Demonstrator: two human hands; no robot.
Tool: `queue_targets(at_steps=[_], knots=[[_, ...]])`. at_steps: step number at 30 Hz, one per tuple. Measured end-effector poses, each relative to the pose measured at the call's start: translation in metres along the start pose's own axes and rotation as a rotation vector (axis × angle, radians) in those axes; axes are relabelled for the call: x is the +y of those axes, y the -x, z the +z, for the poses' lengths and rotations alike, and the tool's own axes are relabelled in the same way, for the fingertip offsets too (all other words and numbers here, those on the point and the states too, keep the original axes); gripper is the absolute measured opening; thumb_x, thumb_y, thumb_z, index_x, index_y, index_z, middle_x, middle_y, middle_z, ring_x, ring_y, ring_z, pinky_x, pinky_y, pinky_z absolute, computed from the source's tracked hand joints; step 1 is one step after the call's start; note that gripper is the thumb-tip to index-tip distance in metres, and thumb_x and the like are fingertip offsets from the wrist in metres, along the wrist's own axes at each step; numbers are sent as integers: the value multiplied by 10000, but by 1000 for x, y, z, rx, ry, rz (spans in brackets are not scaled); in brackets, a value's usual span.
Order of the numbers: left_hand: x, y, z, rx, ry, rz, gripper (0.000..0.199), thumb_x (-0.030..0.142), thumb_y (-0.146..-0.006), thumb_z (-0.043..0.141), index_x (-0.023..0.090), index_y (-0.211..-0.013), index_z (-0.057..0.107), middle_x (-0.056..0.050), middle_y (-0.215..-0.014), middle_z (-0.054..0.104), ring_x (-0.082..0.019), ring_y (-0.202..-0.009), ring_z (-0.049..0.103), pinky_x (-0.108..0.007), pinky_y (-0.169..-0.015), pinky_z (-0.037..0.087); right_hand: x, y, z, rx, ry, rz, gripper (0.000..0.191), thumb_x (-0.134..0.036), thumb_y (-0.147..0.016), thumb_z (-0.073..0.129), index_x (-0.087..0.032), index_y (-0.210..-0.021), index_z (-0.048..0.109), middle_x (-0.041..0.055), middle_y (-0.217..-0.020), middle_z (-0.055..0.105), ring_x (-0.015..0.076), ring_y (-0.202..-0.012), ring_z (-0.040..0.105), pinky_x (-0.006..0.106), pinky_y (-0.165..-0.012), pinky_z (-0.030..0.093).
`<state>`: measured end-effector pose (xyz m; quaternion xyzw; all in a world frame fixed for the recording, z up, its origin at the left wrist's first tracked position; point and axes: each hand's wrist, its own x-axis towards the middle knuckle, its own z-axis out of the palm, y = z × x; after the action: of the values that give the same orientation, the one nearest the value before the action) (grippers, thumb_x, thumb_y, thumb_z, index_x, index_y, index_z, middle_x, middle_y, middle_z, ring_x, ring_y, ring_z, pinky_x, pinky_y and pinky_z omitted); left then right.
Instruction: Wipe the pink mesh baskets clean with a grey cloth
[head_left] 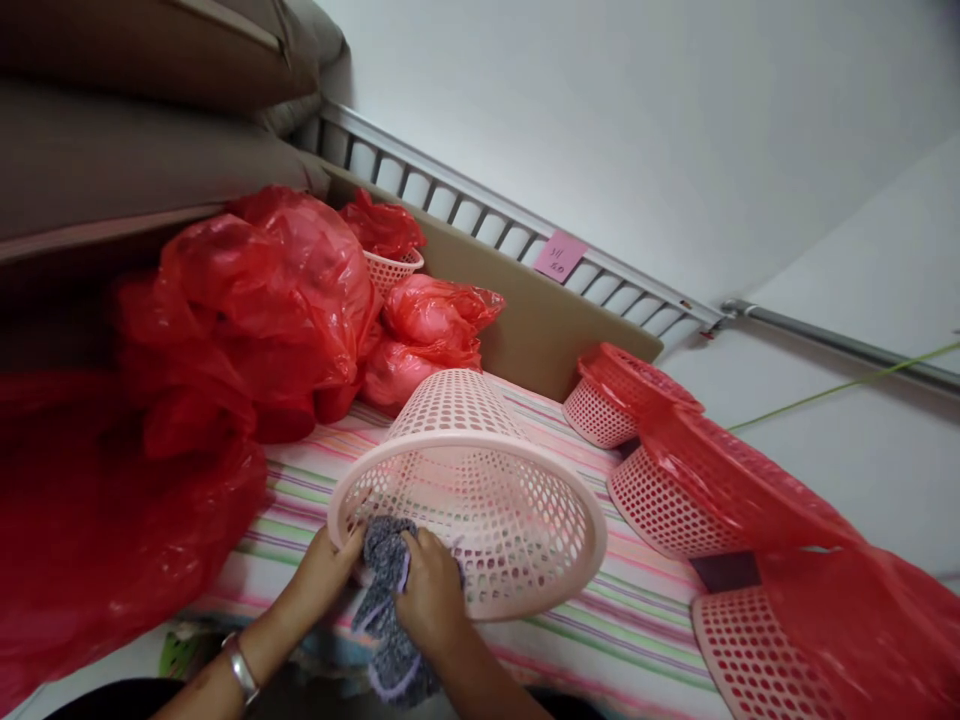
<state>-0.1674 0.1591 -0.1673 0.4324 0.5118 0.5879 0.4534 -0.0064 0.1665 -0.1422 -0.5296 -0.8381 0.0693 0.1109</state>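
Note:
A pale pink perforated plastic basket [480, 470] lies tipped on its side, its wide mouth facing me. At the left of its rim, my left hand [337, 565] is closed around the edge, with the thumb beside the cloth. My right hand [433, 590] is closed on a grey cloth [388, 560] with lilac edging, bunched up against the lower left of the rim. The cloth's lower end hangs down between my forearms. Some of my left fingers are partly hidden behind the rim and the cloth.
Striped fabric [630, 630] covers the bed under the basket. Red plastic bags [270, 290] are heaped at the left. Several bag-lined baskets [667, 500] stand in a row at the right. A headboard [525, 340] and a metal rail [450, 190] run along the back, with a pink note [560, 256].

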Motion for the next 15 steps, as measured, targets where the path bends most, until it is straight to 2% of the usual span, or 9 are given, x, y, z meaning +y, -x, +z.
queue_targets(at_steps=[2, 5, 8, 11, 13, 15], knots=[[-3, 0, 0, -1, 14, -8, 529, 437, -789, 540, 110, -1205, 559, -147, -1282, 594, -297, -1228, 498, -477, -1077, 317, 2, -5, -2, -8, -5, -6, 571, -132, -591, 570, -185, -1159, 589, 102, -1130, 613, 239, -1047, 560, 326, -944, 405], [-8, -1, 0, -27, 46, -17, 543, 453, -778, 546, 103, -1192, 570, -158, -1262, 607, -318, -1203, 520, -487, -1034, 378, 4, -31, -5, 24, 5, 28, 579, -108, -604, 541, -162, -1179, 569, 94, -1071, 634, 226, -1011, 576, 300, -914, 418], [-10, -2, 0, -61, 72, -23, 525, 438, -786, 545, 128, -1210, 564, -144, -1266, 608, -309, -1227, 497, -466, -1009, 418, 10, -70, -6, 91, 27, 81, 515, -97, -669, 496, -184, -1172, 567, 74, -999, 654, 205, -955, 595, 280, -859, 431], [-7, -2, -1, -83, 77, -44, 507, 438, -803, 528, 147, -1216, 568, -136, -1246, 623, -305, -1245, 478, -456, -980, 451, 22, -114, -3, 121, 34, 151, 386, -123, -755, 450, -154, -1110, 599, 117, -1006, 656, 233, -956, 598, 323, -842, 432], [-4, 0, -1, -86, 74, -59, 519, 450, -809, 521, 147, -1227, 561, -140, -1210, 644, -309, -1192, 530, -453, -950, 476, 32, -143, -1, 129, 23, 174, 336, -144, -797, 432, -139, -1077, 616, 140, -1041, 651, 249, -1015, 577, 355, -891, 404], [0, 3, 0, -102, 67, -102, 547, 465, -816, 511, 150, -1262, 531, -138, -1106, 691, -300, -1034, 636, -434, -854, 538, 39, -167, 2, 131, -2, 174, 309, -172, -827, 430, -161, -1064, 627, 120, -1065, 652, 238, -1064, 552, 360, -941, 368]])
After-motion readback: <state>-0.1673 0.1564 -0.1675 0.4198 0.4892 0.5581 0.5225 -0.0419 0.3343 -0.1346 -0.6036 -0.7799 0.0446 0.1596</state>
